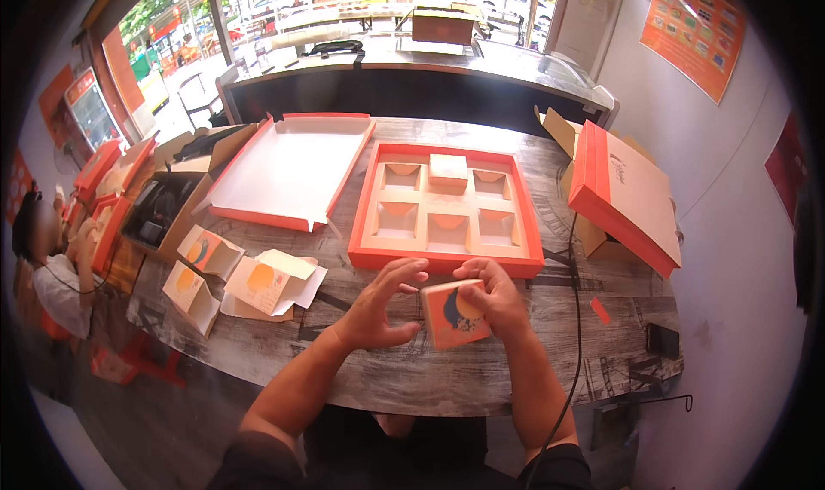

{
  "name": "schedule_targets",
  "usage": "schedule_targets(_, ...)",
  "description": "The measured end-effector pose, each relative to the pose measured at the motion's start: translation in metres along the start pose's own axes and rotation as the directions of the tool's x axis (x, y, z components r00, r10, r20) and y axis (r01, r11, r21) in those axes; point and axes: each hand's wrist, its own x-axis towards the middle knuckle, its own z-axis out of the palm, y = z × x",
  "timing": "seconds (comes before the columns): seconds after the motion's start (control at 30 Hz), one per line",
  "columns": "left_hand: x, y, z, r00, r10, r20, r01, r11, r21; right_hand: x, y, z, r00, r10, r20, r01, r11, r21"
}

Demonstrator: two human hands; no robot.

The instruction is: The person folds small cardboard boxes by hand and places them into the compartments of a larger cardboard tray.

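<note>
A small printed carton (453, 315), cream and orange with a blue patch, is gripped by my right hand (497, 299), thumb across its printed face. My left hand (383, 305) is just to its left, fingers spread and curved, with a gap between it and the carton. Beyond both hands lies a red-rimmed gift box (361, 242) with a beige insert of several square wells. One small closed carton (448, 169) sits at its back middle well. To the left, several partly folded cartons (260, 282) stand and lie on the table.
An upturned red-edged lid (290, 168) lies at the back left, beside an open brown cardboard box (168, 206) with black contents. A closed red-and-tan box (626, 193) leans at the right. A black cable (577, 318) crosses the table (378, 378). Another person (64, 275) is at the far left.
</note>
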Motion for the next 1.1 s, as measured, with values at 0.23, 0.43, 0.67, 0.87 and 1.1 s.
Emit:
schedule_targets(0.23, -0.005, -0.009, 0.01, 0.94, 0.064, 0.335, -0.092, 0.993, 0.068, -0.003, 0.012, 0.007, 0.968, 0.159, 0.191, -0.119, 0.971, -0.206)
schedule_targets(0.43, 0.0, 0.002, 0.006, 0.966, 0.024, 0.257, -0.065, 0.986, 0.154, -0.002, 0.003, 0.009, 0.976, 0.168, 0.138, -0.145, 0.976, -0.163)
schedule_targets(0.67, -0.004, -0.015, 0.0, 0.992, -0.078, -0.099, 0.099, 0.968, 0.23, 0.0, -0.001, 0.012, 0.988, 0.072, 0.14, -0.089, 0.989, 0.121)
schedule_targets(0.87, -0.003, -0.013, -0.002, 1.0, -0.005, -0.002, 0.005, 0.901, 0.433, -0.004, -0.005, 0.018, 0.998, -0.041, 0.056, 0.037, 0.996, 0.075)
schedule_targets(1.1, 0.006, -0.004, 0.001, 0.995, 0.099, 0.033, -0.101, 0.846, 0.524, -0.004, -0.003, 0.021, 0.99, -0.088, 0.108, 0.092, 0.995, -0.033)
